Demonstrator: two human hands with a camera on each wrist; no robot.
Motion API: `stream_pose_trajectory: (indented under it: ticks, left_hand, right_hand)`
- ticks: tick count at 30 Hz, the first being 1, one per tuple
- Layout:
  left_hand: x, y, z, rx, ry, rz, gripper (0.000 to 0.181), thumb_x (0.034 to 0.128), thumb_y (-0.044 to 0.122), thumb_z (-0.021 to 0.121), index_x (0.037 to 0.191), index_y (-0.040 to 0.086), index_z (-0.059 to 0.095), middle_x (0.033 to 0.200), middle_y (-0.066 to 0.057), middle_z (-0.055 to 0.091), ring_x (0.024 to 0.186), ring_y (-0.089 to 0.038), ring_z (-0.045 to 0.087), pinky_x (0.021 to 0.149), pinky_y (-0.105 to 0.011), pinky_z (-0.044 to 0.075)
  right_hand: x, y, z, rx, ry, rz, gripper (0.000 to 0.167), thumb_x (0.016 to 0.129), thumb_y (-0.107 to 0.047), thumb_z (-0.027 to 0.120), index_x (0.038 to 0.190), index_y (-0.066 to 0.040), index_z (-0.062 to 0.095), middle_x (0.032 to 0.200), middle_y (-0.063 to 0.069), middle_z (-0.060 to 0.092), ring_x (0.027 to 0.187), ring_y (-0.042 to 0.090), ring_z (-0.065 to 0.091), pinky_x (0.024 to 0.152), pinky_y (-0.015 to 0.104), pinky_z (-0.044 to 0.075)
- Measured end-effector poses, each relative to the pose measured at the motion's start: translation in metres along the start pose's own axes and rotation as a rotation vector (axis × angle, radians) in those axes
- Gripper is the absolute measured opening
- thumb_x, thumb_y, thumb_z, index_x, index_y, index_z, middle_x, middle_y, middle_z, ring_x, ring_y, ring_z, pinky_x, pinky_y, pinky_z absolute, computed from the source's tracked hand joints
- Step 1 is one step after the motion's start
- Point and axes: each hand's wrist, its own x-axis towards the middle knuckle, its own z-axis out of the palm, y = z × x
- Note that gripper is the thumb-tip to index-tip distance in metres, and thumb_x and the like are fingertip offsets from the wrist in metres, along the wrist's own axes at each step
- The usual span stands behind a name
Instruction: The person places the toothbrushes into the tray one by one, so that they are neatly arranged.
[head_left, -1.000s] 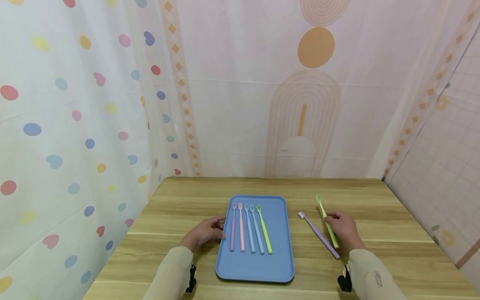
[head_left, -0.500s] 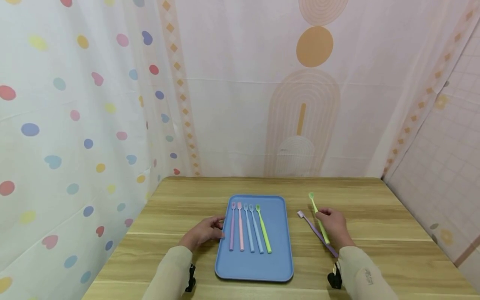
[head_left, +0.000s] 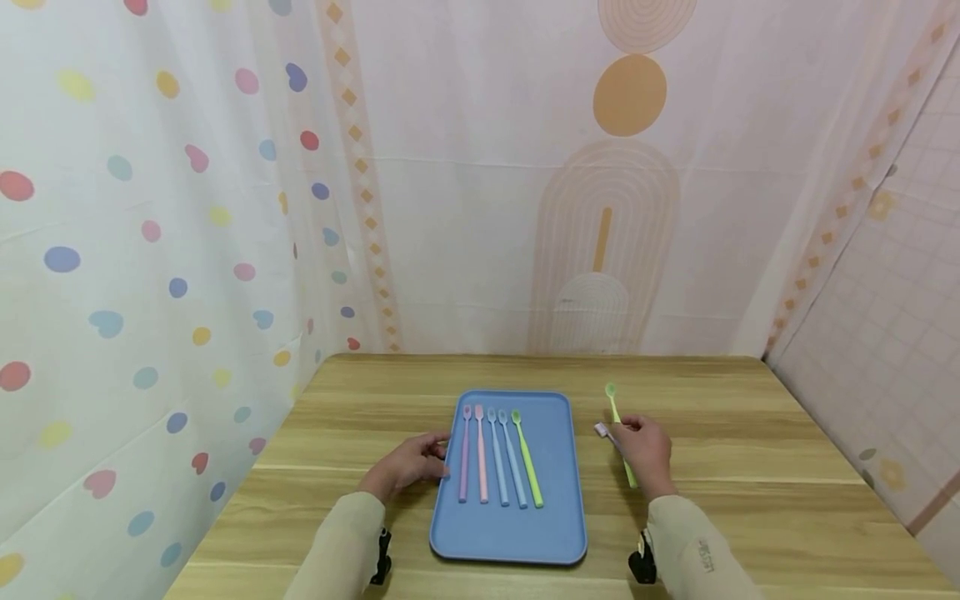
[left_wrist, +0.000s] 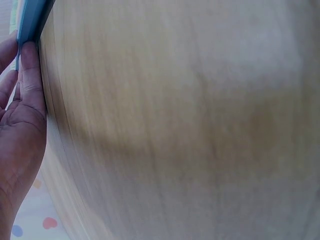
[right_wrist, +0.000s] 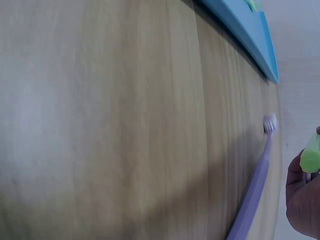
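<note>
In the head view, my right hand (head_left: 647, 454) pinches a green toothbrush (head_left: 613, 406) above the table, right of the blue tray (head_left: 507, 537). Its round green handle end (right_wrist: 310, 161) points at the right wrist camera. Beneath that hand lies a purple toothbrush (right_wrist: 256, 185), bristles upward; from the head, mostly its pale bristle end shows. At the tray's left edge, my left hand (head_left: 408, 465) holds the rim between thumb and fingers. Inside the tray lie a purple toothbrush (head_left: 464, 458), a pink one (head_left: 482, 458), two blue ones and a green toothbrush (head_left: 529, 462), side by side, heads away.
The wooden table (head_left: 360, 392) extends on both sides of the tray. A patterned curtain (head_left: 450, 208) hangs behind it, with a dotted one (head_left: 165, 333) at the left. A black wrist device (head_left: 642, 560) sits by each sleeve.
My right hand has lifted the green toothbrush and carried it left toward the tray, passing over the purple toothbrush on the table. The left hand has stayed at the tray.
</note>
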Motion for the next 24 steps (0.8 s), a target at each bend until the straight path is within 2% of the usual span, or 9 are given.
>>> stream_pose_trajectory:
  ticks: [4,11,24]
  left_hand:
    - [0.002,-0.002,0.000,-0.004,-0.007,0.001,0.067,0.0821,-0.006,0.069,0.145,-0.003,0.045,0.105,-0.014,0.054,0.090,-0.023,0.052,0.076,-0.032,0.050]
    - [0.003,-0.002,0.000,-0.032,-0.010,-0.001,0.068,0.0820,-0.008,0.069,0.145,-0.005,0.044,0.107,-0.015,0.054,0.091,-0.022,0.054,0.079,-0.033,0.052]
    - [0.001,0.001,0.000,-0.011,-0.012,-0.004,0.069,0.0829,-0.005,0.069,0.147,-0.004,0.042,0.108,-0.014,0.054,0.093,-0.023,0.053,0.078,-0.032,0.051]
  right_hand:
    - [-0.001,-0.002,0.008,0.020,0.024,0.005,0.031,0.084,-0.016,0.067,0.105,0.007,0.069,0.093,0.017,0.068,0.084,0.028,0.060,0.066,0.028,0.044]
    - [-0.004,-0.006,0.020,0.101,-0.009,0.045,0.031,0.086,-0.016,0.069,0.108,0.006,0.068,0.101,0.018,0.068,0.089,0.028,0.061,0.068,0.028,0.045]
    - [-0.014,-0.015,0.037,0.120,-0.003,0.041,0.028,0.085,-0.014,0.066,0.106,0.005,0.069,0.093,0.013,0.067,0.082,0.025,0.059,0.064,0.027,0.045]
